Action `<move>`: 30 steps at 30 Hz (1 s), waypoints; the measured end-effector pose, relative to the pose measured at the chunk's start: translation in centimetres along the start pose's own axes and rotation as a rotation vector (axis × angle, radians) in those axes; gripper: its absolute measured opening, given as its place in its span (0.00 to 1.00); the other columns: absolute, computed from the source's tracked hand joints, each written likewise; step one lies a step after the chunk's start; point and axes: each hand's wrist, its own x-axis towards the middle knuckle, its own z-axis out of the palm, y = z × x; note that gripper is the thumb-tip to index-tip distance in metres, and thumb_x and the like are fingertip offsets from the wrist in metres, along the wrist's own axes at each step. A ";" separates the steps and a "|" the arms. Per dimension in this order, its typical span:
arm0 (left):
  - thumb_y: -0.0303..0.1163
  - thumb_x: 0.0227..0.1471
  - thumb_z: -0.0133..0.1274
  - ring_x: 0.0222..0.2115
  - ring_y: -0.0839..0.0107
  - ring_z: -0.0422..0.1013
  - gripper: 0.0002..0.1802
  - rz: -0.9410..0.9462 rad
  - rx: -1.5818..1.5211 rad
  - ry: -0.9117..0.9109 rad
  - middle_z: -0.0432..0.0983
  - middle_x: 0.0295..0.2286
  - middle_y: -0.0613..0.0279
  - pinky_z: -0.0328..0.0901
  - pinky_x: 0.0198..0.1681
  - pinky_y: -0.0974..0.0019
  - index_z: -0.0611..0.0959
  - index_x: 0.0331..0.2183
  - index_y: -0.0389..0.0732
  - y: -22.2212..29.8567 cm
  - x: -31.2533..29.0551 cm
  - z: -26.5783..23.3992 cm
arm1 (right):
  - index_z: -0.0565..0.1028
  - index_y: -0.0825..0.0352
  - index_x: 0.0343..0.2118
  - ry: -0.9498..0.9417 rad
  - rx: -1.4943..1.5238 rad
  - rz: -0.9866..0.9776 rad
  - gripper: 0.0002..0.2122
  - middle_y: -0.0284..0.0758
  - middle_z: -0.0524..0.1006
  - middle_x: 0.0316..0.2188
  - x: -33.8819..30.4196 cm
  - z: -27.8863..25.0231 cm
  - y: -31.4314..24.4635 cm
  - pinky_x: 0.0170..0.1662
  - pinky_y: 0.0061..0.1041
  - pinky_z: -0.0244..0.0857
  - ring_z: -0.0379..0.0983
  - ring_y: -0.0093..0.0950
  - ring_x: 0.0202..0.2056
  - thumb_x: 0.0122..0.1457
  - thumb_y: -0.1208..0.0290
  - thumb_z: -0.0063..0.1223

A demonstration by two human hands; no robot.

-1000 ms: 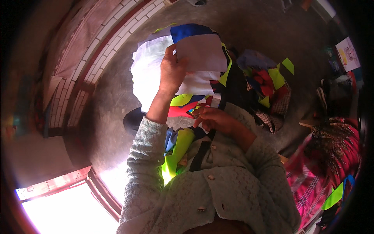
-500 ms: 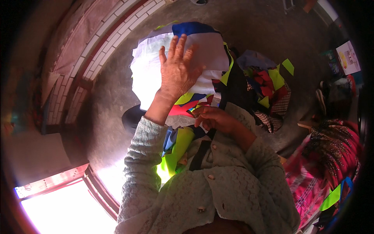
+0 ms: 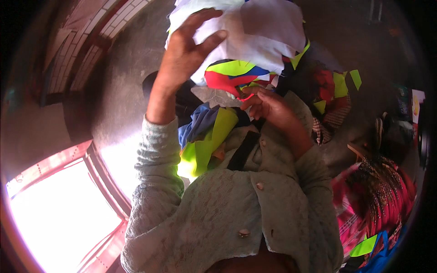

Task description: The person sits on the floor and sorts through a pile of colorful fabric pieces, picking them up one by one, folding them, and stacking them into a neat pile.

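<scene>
A broad piece of white cloth (image 3: 273, 38) spreads across the far middle, on top of neon yellow, red and blue cloth pieces (image 3: 221, 81). My left hand (image 3: 189, 48) is over the cloth's left part, thumb and fingers apart, with nothing held; whether it touches the cloth I cannot tell. Nearer to me and to the right, my right hand (image 3: 268, 107) has curled fingers close to the red edge of the pieces. A thin red bit shows at its fingertips, but its kind is unclear. Blue cloth (image 3: 200, 123) and neon yellow cloth (image 3: 207, 148) lie on my lap.
Right of the stack lies a heap of cloth scraps, red (image 3: 324, 83), neon yellow (image 3: 339, 85) and checked (image 3: 339, 113). Pink patterned fabric (image 3: 387, 191) fills the lower right. A bright doorway (image 3: 63, 214) is at the lower left, and a brick-patterned wall (image 3: 120, 20) at the upper left.
My left hand has gone from lying spread on the white cloth to the cloth's left part, its fingers now bent. The whole view has shifted, with the cloth higher in it.
</scene>
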 end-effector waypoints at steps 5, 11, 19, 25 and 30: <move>0.37 0.53 0.53 0.39 0.65 0.73 0.17 -0.337 -0.106 0.050 0.77 0.38 0.55 0.67 0.44 0.64 0.78 0.42 0.36 -1.0 -7.2 -5.1 | 0.64 0.66 0.53 -0.057 -0.002 0.027 0.21 0.38 0.76 0.37 0.7 -0.5 0.3 0.32 0.15 0.66 0.73 0.19 0.29 0.62 0.57 0.39; 0.39 0.52 0.55 0.31 0.69 0.75 0.18 -0.660 -0.255 0.061 0.78 0.33 0.56 0.69 0.35 0.66 0.79 0.41 0.37 -2.7 -15.1 -6.7 | 0.65 0.63 0.52 -0.064 -0.161 0.103 0.20 0.34 0.75 0.38 0.8 0.6 0.2 0.37 0.17 0.64 0.69 0.17 0.34 0.59 0.60 0.47; 0.27 0.49 0.56 0.28 0.79 0.71 0.15 -0.847 -0.359 0.031 0.77 0.29 0.65 0.66 0.32 0.73 0.78 0.40 0.35 -2.1 -19.8 -6.8 | 0.69 0.60 0.50 -0.171 -0.707 -0.177 0.23 0.33 0.62 0.54 1.5 4.7 -0.3 0.52 0.26 0.58 0.57 0.28 0.55 0.48 0.73 0.59; 0.27 0.42 0.63 0.30 0.77 0.71 0.17 -0.765 -0.425 -0.122 0.77 0.30 0.66 0.66 0.35 0.71 0.80 0.38 0.37 -0.4 -20.2 -5.6 | 0.74 0.56 0.44 -0.257 -1.286 -0.464 0.25 0.38 0.60 0.55 2.6 7.5 0.6 0.58 0.35 0.50 0.55 0.38 0.57 0.39 0.80 0.62; 0.33 0.38 0.66 0.32 0.75 0.71 0.21 -0.635 -0.379 -0.308 0.76 0.32 0.65 0.64 0.35 0.71 0.80 0.37 0.38 1.3 -19.8 -5.3 | 0.74 0.55 0.43 -0.332 -1.443 -0.519 0.24 0.38 0.60 0.56 2.8 6.6 1.6 0.58 0.37 0.50 0.55 0.39 0.58 0.38 0.77 0.63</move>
